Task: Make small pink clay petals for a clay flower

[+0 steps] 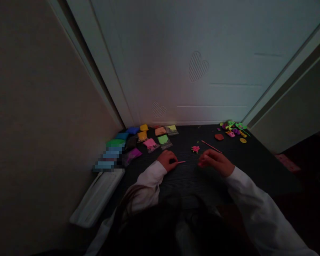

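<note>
My left hand rests on the dark floor mat, fingers curled around a thin pink stick tool whose tip points right. My right hand lies a little to the right, fingers pinched together over a small pink bit of clay. Just beyond and between the hands sits a small pink and green clay figure. A second long pink stick lies on the mat behind my right hand. Both sleeves are white.
Several coloured clay packets lie in rows at the back left by the white door. Small clay shapes and tools cluster at the back right. A white tray lies at the left by the wall.
</note>
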### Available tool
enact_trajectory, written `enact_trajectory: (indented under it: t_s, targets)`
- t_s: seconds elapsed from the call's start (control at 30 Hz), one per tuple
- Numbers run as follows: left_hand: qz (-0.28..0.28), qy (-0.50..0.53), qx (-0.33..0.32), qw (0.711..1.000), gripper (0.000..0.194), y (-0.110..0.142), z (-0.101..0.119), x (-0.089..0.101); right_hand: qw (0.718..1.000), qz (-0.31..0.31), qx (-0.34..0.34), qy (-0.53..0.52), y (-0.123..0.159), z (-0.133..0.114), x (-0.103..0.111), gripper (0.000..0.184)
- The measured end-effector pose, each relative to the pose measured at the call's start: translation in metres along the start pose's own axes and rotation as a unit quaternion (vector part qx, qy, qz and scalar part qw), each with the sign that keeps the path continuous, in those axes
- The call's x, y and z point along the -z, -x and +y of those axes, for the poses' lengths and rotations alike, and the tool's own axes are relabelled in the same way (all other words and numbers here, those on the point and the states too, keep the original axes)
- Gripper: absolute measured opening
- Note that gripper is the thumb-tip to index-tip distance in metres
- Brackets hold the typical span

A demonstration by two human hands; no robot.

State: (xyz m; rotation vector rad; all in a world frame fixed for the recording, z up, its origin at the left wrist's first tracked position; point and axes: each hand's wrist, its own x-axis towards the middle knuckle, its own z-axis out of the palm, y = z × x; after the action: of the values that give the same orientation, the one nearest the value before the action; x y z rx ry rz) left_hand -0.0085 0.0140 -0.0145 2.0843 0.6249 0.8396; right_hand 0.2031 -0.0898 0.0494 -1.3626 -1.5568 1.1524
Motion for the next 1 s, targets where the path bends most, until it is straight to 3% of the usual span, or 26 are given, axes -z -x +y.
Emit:
enact_trajectory:
  t_s: [0.1, 0.27, 0.4, 0.6, 0.77, 1.0]
  targets:
    - [0.042, -0.017, 0.001, 0.999, 0.011, -0.001, -0.002, 0.002, 0.997, 0.047, 0.039, -0.037, -0.020, 0.004, -0.009, 0.019]
    - [0.107, -0.050, 0.035, 0.992, 0.008, -0.001, -0.008, 0.003, 0.987, 0.098, 0.091, 0.090, -0.047, 0.025, -0.027, 0.013]
    - [0.105, -0.123, 0.032, 0.986, 0.003, -0.001, -0.008, 0.000, 0.967, 0.106, 0.120, 0.197, -0.045, 0.031, -0.039, 0.015]
    - [0.045, -0.254, 0.030, 0.966, 0.013, -0.001, -0.004, -0.002, 0.952, 0.101, 0.151, 0.248, -0.036, 0.028, -0.044, 0.031]
    - [0.033, -0.303, 0.027, 0.952, 0.015, 0.000, -0.005, -0.003, 0.934, 0.073, 0.113, 0.331, -0.038, 0.033, -0.053, 0.034]
    - [0.023, -0.320, 0.023, 0.947, 0.016, -0.001, -0.005, -0.002, 0.861, 0.035, 0.035, 0.507, -0.033, 0.027, -0.059, 0.037]
